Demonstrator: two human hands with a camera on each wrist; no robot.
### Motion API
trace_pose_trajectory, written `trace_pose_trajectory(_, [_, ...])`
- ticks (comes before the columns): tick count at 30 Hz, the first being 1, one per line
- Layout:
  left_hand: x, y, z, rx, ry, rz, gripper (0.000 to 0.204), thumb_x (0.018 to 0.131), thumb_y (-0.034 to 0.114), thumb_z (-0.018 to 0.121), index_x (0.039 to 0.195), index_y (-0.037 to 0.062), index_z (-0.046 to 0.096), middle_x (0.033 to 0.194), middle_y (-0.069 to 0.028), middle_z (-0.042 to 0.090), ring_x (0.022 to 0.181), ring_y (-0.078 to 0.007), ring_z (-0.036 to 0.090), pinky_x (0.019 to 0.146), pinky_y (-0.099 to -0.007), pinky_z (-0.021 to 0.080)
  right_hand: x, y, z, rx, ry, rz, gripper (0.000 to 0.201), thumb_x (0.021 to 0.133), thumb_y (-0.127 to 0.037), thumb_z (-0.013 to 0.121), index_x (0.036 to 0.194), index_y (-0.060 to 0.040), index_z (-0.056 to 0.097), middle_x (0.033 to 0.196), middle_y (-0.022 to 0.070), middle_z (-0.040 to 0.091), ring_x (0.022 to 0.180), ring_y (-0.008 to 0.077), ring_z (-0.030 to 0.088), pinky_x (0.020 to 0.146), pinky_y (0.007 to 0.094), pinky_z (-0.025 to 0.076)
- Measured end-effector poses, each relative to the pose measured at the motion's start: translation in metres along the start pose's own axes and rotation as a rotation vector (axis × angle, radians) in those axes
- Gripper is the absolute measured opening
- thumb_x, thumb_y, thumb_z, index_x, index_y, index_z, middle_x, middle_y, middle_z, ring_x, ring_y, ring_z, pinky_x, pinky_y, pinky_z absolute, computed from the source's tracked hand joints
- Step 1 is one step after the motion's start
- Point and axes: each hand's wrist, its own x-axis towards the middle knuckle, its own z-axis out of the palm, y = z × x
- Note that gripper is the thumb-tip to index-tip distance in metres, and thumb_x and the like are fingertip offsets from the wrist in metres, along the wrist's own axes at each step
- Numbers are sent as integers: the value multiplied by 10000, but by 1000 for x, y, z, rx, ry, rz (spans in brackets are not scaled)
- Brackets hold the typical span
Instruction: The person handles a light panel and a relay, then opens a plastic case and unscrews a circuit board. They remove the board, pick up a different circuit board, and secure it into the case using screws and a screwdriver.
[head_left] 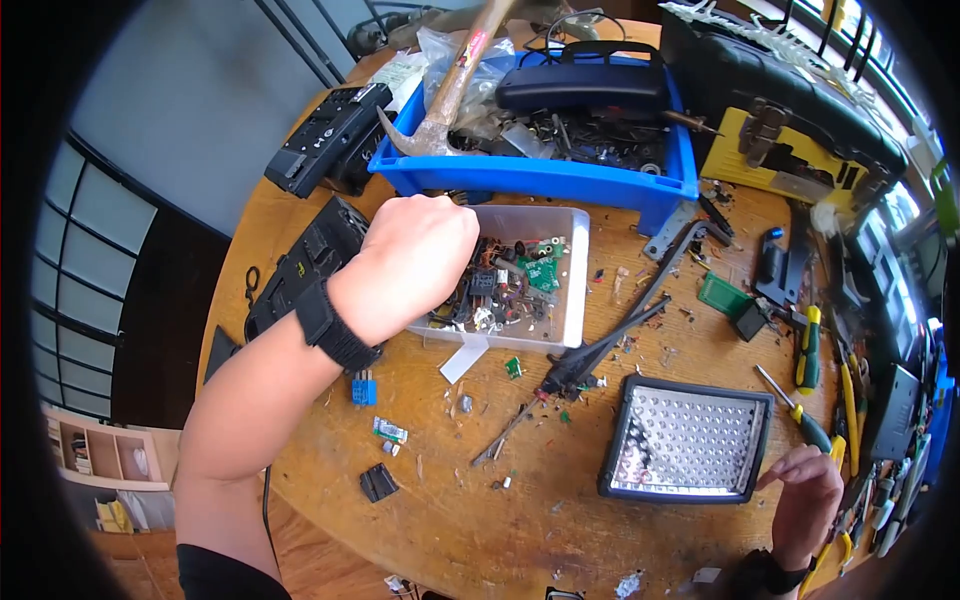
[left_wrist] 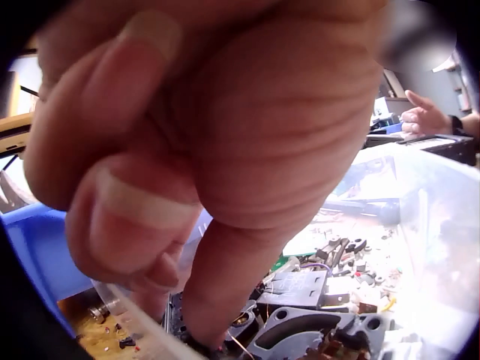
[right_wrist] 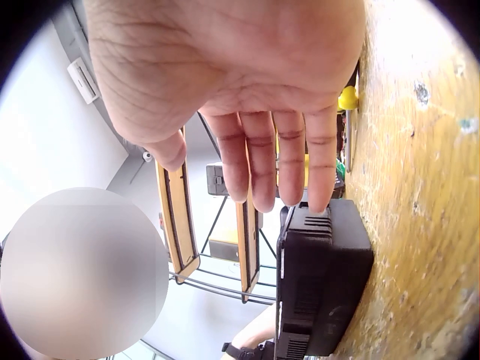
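Note:
My left hand (head_left: 420, 255) is over the left part of a clear plastic bin (head_left: 577, 280) of small electronic parts. In the left wrist view, one finger of the left hand (left_wrist: 247, 127) points down among a grey bracket (left_wrist: 289, 330) and a grey module (left_wrist: 296, 289), while other fingers are curled. Its fingertip is partly hidden, and whether it pinches a part cannot be told. Beside the right edge of an LED light panel (head_left: 690, 440) is my right hand (head_left: 808, 500). The right wrist view shows the right hand (right_wrist: 240, 90) with straight fingers, their tips at the panel's black housing (right_wrist: 315, 277).
A blue crate (head_left: 530, 176) with a hammer (head_left: 455, 95) stands behind the bin. Black devices (head_left: 330, 140) lie at the left. A black bar tool (head_left: 635, 310), a screwdriver (head_left: 810, 425) and pliers are to the right. A toolbox (head_left: 780, 150) stands at the back right.

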Motion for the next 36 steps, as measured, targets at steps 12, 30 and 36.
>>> trace_pose_trajectory(12, [-67,11,-56,-1013,311,-77,139,854,97,693,853,-3,596,776,-5,582,689,-83,569,628,-234,490,-3,-6,-2,116,-183,14,522,988,-442,448,918,52,604,931,184,645,794,244,630,765,359,500])
trace_pose_trajectory(30, [-162,173,-32,-1026,582,466,301,693,-58,740,971,47,696,912,-84,622,808,-206,633,695,-303,529,-33,-32,21,278,-508,76,275,921,-150,643,1149,-4,594,975,78,672,827,88,615,685,232,503])
trace_pose_trajectory(36, [-175,180,-29,-1020,587,517,369,685,-104,732,1011,69,723,910,-64,590,792,-174,630,663,-284,539,-40,-36,30,9,-584,-59,372,850,-170,740,1155,-7,604,992,54,670,858,76,638,728,224,506])
